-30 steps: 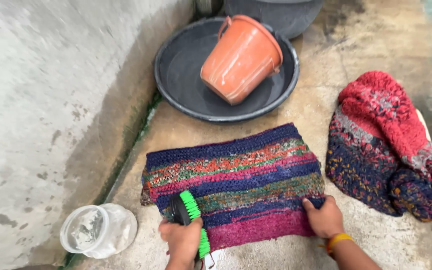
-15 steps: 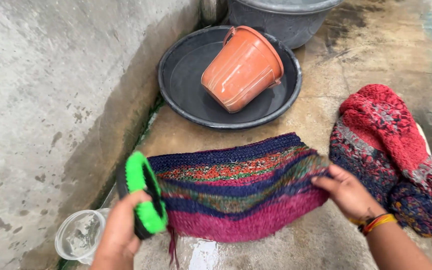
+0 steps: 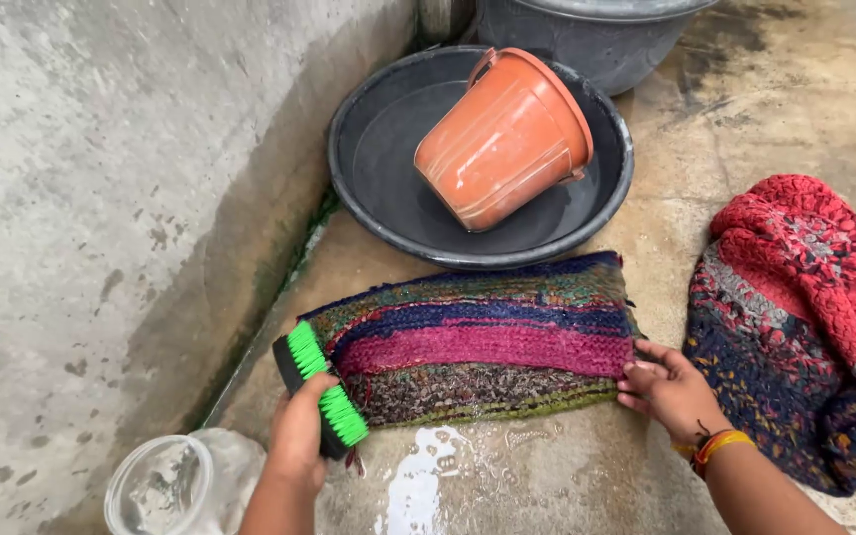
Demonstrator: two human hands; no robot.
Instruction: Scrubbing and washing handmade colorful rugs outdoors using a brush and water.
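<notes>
- A wet concrete floor [image 3: 765, 119] meets a stained grey wall [image 3: 101, 198] on the left; a puddle [image 3: 418, 485] shines on the floor near the bottom edge.
- A striped woven mat [image 3: 487, 342] in purple, magenta, green and brown lies flat on the floor, just in front of the basin.
- The left hand [image 3: 299, 441] is closed around a black scrub brush with green bristles [image 3: 321, 391], which touches the mat's left end.
- The right hand [image 3: 668, 388] rests with bent fingers on the mat's right end, gripping its edge; coloured bands [image 3: 710, 444] sit on the wrist.
- A round dark basin [image 3: 369, 188] stands by the wall with 1 orange bucket [image 3: 502, 139] tipped on its side inside it.
- A grey tub [image 3: 596, 35] stands behind the basin at the top edge.
- A bunched red and navy woven mat [image 3: 804, 317] lies at the right, near the right hand.
- A clear plastic container [image 3: 165, 485] sits in the bottom left corner, beside the left forearm.
</notes>
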